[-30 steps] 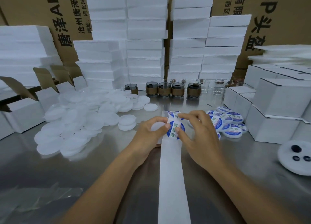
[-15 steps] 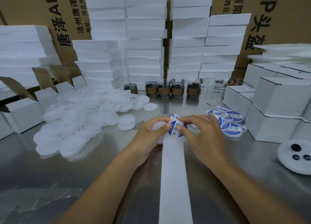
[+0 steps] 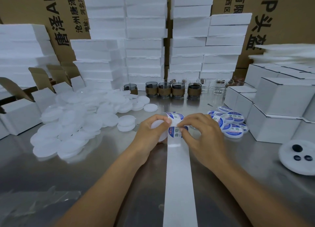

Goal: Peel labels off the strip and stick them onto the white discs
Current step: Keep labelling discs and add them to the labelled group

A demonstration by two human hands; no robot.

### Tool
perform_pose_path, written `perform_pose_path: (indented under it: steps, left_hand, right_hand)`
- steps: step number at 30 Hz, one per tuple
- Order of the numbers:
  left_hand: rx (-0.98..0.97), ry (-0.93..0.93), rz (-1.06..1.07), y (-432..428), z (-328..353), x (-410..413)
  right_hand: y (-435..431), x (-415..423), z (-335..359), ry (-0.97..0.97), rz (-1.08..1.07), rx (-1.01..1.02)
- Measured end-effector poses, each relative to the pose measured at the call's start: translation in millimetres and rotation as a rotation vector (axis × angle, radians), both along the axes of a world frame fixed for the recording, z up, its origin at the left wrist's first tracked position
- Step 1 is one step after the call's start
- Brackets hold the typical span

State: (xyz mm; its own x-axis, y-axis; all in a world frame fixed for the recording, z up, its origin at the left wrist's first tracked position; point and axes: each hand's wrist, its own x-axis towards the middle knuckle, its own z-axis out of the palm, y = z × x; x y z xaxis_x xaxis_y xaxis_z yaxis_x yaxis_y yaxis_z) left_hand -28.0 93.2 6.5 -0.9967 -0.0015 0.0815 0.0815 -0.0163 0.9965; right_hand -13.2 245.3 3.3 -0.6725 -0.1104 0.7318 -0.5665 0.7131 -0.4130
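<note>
A long white backing strip (image 3: 179, 179) runs from the bottom edge up to the middle of the steel table. At its far end my right hand (image 3: 202, 134) pinches a round blue-and-white label (image 3: 175, 132) that is lifting off the strip. My left hand (image 3: 150, 133) grips a white disc (image 3: 158, 125) beside the strip, thumb pressing the strip's edge. More labels (image 3: 175, 115) curl on the strip just beyond my fingers. A big heap of bare white discs (image 3: 76, 121) lies to the left. Several labelled discs (image 3: 230, 123) are piled to the right.
Small white cartons (image 3: 276, 107) are stacked at the right, open cartons (image 3: 18, 111) at the left. Foam block stacks (image 3: 144, 39) and a row of brown-sleeved glass jars (image 3: 170, 89) stand behind. A white round holder with dark buttons (image 3: 298, 156) sits at the right edge.
The label has been pulled further off the strip and now curls up under my right fingers. Both hands stayed nearly in place.
</note>
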Motion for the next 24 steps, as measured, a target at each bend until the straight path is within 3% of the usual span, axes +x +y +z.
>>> perform_pose_path:
  steps: [9, 16, 24]
  left_hand:
    - [0.026, -0.019, 0.076, 1, -1, -5]
    - [0.065, 0.015, 0.106, 0, -4, -6]
    - [0.231, 0.043, 0.385, -14, -1, -15]
  right_hand:
    - [-12, 7, 5, -0.097, 0.118, -0.249]
    - [-14, 8, 10, -0.050, 0.150, -0.479]
    - [-14, 13, 14, -0.184, 0.186, -0.448]
